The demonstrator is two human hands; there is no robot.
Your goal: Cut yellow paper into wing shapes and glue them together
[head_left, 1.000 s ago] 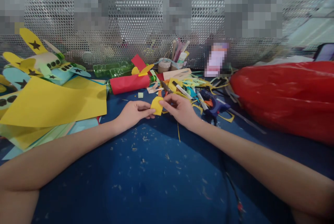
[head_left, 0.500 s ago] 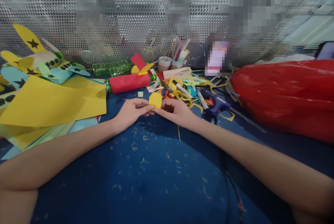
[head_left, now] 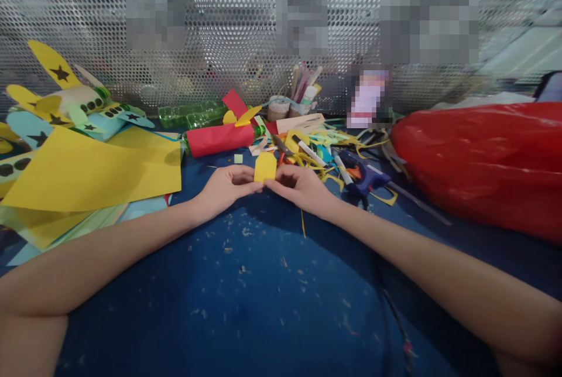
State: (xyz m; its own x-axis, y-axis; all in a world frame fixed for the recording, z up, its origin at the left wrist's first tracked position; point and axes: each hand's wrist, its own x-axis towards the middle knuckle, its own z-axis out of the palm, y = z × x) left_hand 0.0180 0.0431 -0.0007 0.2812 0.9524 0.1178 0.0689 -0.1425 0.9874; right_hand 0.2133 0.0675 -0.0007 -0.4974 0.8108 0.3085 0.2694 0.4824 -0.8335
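Between my two hands is a small yellow paper piece (head_left: 266,167) with a rounded top. My left hand (head_left: 226,189) pinches its lower left edge, and my right hand (head_left: 301,189) pinches its lower right; the fingers behind it are partly hidden. Just beyond lies a green bottle wrapped in red paper (head_left: 220,140), with yellow and red paper pieces attached on top. A tiny pale green paper square (head_left: 238,158) rests on the table near my left fingers. Paper scraps and a white marker (head_left: 309,151) lie beyond my right hand.
Yellow paper sheets (head_left: 96,172) and bottle planes with star-marked wings (head_left: 83,102) crowd the left. A blue glue gun (head_left: 371,179) lies right of the scraps, near a large red plastic bag (head_left: 478,163). Green bottles (head_left: 188,113) and a perforated metal panel (head_left: 237,26) stand behind.
The yellow paper piece has turned slightly, and its outline looks more angular now. My left thumb has slid toward its bottom edge. The whole view has shifted a little.
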